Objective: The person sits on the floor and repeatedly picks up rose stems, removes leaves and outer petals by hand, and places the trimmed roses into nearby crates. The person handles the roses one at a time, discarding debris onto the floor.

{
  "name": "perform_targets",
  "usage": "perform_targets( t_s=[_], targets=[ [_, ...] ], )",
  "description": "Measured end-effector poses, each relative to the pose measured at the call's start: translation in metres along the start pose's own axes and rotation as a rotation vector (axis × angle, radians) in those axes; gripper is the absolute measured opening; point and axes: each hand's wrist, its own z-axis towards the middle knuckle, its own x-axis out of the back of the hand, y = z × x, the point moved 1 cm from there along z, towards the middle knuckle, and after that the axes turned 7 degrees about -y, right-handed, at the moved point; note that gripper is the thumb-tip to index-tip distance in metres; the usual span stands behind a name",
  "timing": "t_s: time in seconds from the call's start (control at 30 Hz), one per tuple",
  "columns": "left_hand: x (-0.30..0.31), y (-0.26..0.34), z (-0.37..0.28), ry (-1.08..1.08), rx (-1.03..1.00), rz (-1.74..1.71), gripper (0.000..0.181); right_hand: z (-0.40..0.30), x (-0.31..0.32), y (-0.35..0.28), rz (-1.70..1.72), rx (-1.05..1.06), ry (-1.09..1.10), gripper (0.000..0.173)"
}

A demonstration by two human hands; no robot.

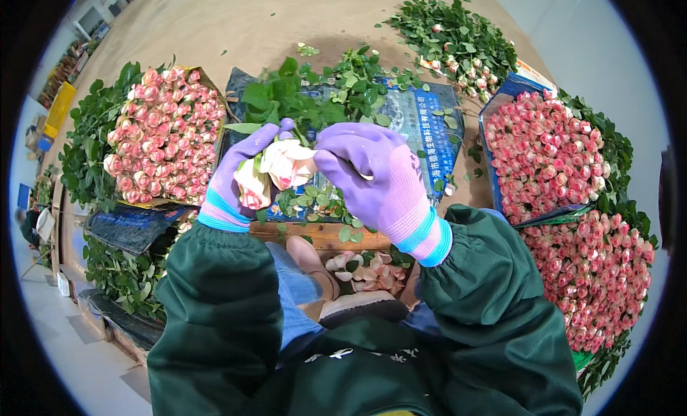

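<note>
My left hand [228,172], in a purple coated glove, holds cut roses low in front of me. Two pale pink-and-white blooms show there, an upper rose [286,161] and a lower rose [252,186]. Green leaves [284,94] spread beyond that hand; how they join the held stems is partly hidden. My right hand [389,172], gloved alike, has its thumb and fingers pinched at the upper rose's outer petal edge. Beneath both hands lies a blue printed plastic sheet [397,126] strewn with loose leaves [316,201].
Bundled pink roses stand in a wrapped bunch [166,137] at left and in two bunches [547,153] [590,276] at right. A leafy rose heap [456,46] lies on the floor, far right. Fallen petals [375,274] lie between my feet, below a wooden edge [322,236].
</note>
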Motion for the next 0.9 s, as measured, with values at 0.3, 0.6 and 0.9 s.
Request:
perform_targets(
  t_s=[0.3, 0.6, 0.9],
  targets=[
    [0.025, 0.003, 0.000, -0.248, -0.193, 0.424, 0.031, 0.003, -0.004, -0.004, -0.088, 0.116, 0.064, 0.008],
    [0.033, 0.012, 0.008, 0.000, -0.152, 0.212, 0.034, -0.009, 0.002, -0.010, -0.083, 0.102, 0.053, 0.008],
    [0.038, 0.008, 0.006, -0.053, -0.319, 0.628, 0.033, -0.011, 0.025, -0.019, -0.008, 0.161, -0.128, 0.017]
  ],
)
